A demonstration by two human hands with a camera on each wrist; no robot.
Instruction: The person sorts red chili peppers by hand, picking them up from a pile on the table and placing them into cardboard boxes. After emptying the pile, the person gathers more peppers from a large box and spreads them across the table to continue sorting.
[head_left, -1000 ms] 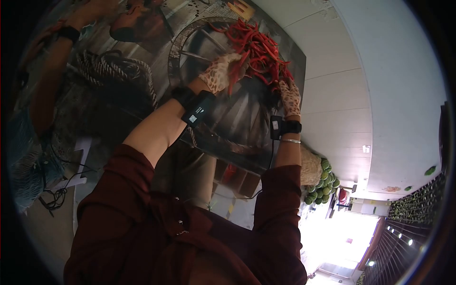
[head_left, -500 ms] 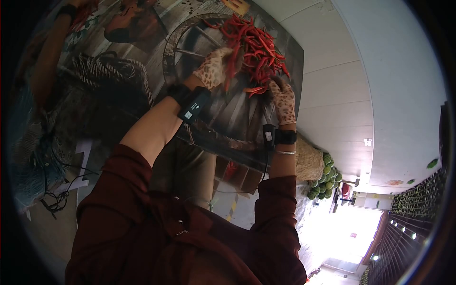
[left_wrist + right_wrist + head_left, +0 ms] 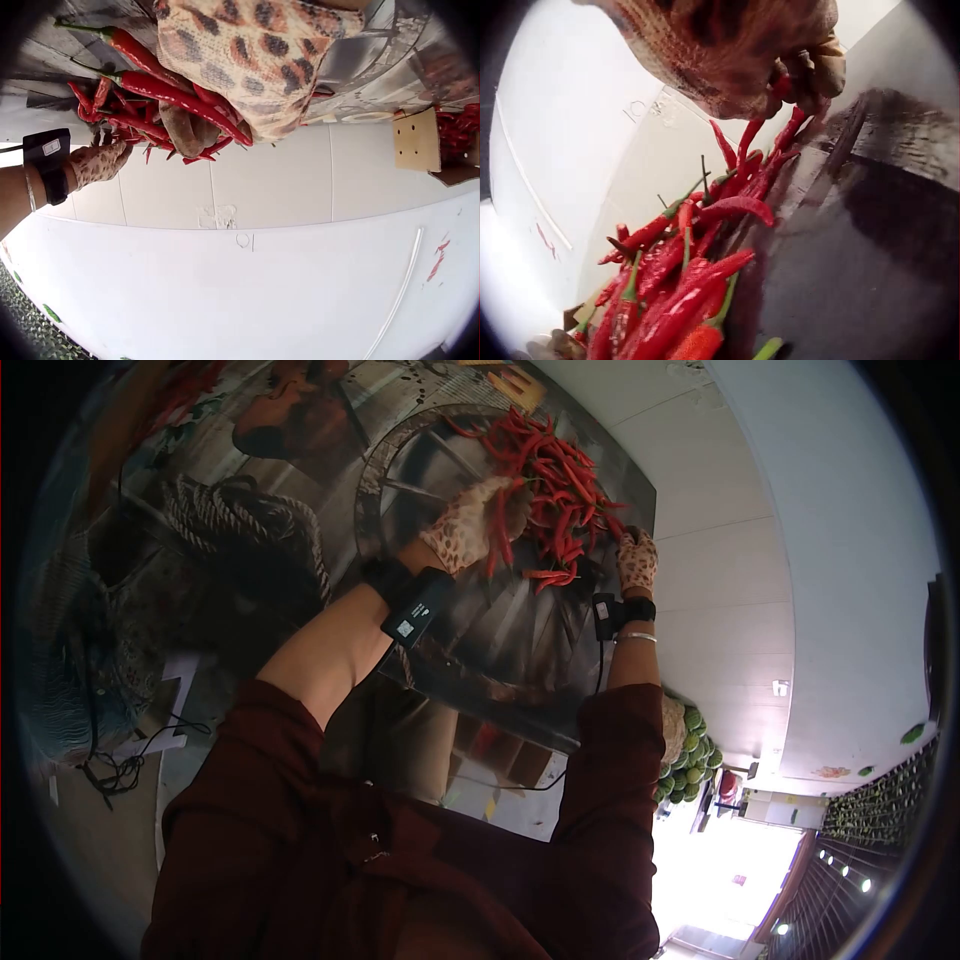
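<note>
A heap of red chili peppers lies on a printed tabletop. My left hand, in a spotted glove, is at the heap's near left side and holds several chilies, their green stems sticking out past the thumb. In the left wrist view, two long held chilies lie across the glove's thumb side. At the right end of the heap is my right hand, gloved alike. Its curled fingers pinch a red chili, mostly hidden by the glove in the right wrist view.
A cardboard box with red chilies stands beyond the table in the left wrist view. A pale wall runs along the table's right edge. Green round fruits are piled at the right. A black cable hangs at the left.
My right hand came in toward me from the heap, then moved out to the right to its far edge. The left hand stays by the heap, holding chilies. Several chilies now lie nearer me.
</note>
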